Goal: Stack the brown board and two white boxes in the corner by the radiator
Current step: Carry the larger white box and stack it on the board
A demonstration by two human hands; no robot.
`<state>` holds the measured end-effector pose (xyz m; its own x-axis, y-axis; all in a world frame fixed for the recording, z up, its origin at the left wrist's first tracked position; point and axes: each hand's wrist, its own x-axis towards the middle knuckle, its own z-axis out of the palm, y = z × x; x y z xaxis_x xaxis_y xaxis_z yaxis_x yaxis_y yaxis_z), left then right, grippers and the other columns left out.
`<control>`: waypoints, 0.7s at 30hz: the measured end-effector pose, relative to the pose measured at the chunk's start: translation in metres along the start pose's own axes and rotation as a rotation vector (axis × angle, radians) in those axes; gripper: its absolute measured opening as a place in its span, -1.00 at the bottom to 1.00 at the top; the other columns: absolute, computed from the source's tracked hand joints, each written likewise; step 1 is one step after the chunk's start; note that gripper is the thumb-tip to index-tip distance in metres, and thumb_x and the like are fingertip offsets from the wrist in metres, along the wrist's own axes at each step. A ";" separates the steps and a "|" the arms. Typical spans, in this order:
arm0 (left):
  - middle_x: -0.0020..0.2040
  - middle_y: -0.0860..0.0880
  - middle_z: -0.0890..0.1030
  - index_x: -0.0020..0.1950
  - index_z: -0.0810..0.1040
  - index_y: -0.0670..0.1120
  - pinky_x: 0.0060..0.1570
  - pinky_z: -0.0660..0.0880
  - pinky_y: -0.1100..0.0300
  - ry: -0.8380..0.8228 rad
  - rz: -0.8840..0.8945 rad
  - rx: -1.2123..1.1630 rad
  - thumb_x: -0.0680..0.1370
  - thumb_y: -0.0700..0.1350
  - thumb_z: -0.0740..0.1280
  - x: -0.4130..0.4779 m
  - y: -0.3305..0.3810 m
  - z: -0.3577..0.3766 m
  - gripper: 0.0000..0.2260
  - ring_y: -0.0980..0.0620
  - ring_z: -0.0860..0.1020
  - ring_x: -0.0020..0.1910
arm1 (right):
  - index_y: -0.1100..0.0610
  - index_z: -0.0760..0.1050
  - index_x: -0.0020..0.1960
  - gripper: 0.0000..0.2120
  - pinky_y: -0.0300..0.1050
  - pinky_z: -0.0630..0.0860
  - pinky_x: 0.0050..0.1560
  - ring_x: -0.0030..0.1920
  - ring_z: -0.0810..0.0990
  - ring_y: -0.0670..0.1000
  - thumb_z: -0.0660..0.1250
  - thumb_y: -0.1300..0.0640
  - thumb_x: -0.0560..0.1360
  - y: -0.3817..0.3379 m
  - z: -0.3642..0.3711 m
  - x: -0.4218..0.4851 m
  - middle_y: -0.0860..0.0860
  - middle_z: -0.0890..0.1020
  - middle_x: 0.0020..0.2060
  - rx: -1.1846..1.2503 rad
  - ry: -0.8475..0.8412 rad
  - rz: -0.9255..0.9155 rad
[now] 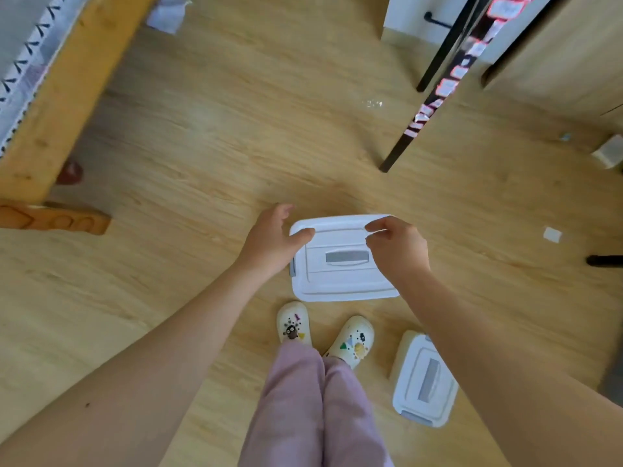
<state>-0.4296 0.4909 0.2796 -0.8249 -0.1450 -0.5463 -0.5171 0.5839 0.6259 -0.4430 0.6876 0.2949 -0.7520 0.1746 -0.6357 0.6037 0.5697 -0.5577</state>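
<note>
Light wood-look floor (209, 136), wooden bed frame (67, 96) at left, black metal leg (435, 96) & pale cabinet (566, 62) at right.

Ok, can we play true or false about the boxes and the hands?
1. Both hands are at the white box in front of the feet. True: left hand and right hand are at its far corners; grip unclear.
2. The second white box sits on the first. False: it lies on the floor beside the right shoe.
3. The front white box has a grey handle. True.
4. The shoes are black. False: they're white.
</note>
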 end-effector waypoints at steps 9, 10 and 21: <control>0.51 -0.07 0.27 0.52 0.20 -0.05 0.16 0.24 0.22 -0.037 -0.211 -0.140 0.42 0.16 0.43 0.075 -0.103 0.117 -0.24 -0.01 0.29 0.45 | 0.01 0.45 0.27 -0.65 -0.21 0.39 -0.23 -0.02 0.51 0.01 0.22 0.18 0.50 0.118 0.065 0.100 0.01 0.57 0.16 -0.121 0.012 0.042; 0.52 -0.07 0.25 0.53 0.19 -0.04 0.16 0.24 0.21 -0.048 -0.242 -0.156 0.41 0.18 0.44 0.080 -0.113 0.126 -0.21 0.00 0.28 0.46 | 0.01 0.43 0.30 -0.63 -0.17 0.41 -0.14 0.03 0.53 0.03 0.23 0.18 0.50 0.129 0.070 0.108 0.03 0.56 0.19 -0.138 0.024 0.055; 0.45 -0.06 0.34 0.51 0.19 -0.06 0.23 0.41 0.06 -0.044 -0.474 -0.187 0.24 0.26 0.52 0.144 -0.213 0.191 -0.03 -0.06 0.41 0.36 | 0.02 0.21 0.45 -0.38 0.04 0.32 0.29 0.33 0.33 0.17 0.29 0.21 0.43 0.218 0.122 0.187 0.12 0.34 0.37 -0.254 0.123 0.162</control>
<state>-0.3945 0.4980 -0.0384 -0.4815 -0.3231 -0.8147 -0.8675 0.3084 0.3903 -0.4195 0.7467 -0.0104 -0.6872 0.3665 -0.6272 0.6445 0.7059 -0.2936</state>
